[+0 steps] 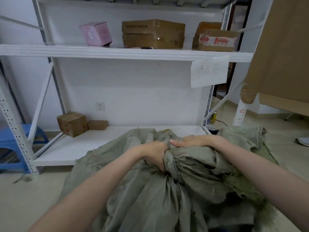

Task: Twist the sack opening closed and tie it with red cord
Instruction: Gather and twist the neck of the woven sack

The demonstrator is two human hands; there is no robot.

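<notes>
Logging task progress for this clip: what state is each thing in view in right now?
sack: neck gathered and twisted, not tied
left hand: grips the twisted neck
right hand: rests on the bunched fabric above; grip unclear
red cord: not in view
pink box: tilted on the upper shelf
small cardboard box: tilted on the lower shelf
blue stool: upright

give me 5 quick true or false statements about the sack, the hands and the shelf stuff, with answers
1. The left hand grips the twisted neck of the sack. True.
2. A red cord is tied round the neck. False: no cord shows.
3. The right hand is off the sack. False: it lies on the bunched fabric.
4. A pink box sits on the middle shelf. True.
5. The blue stool is at the right. False: it is at the left.
</notes>
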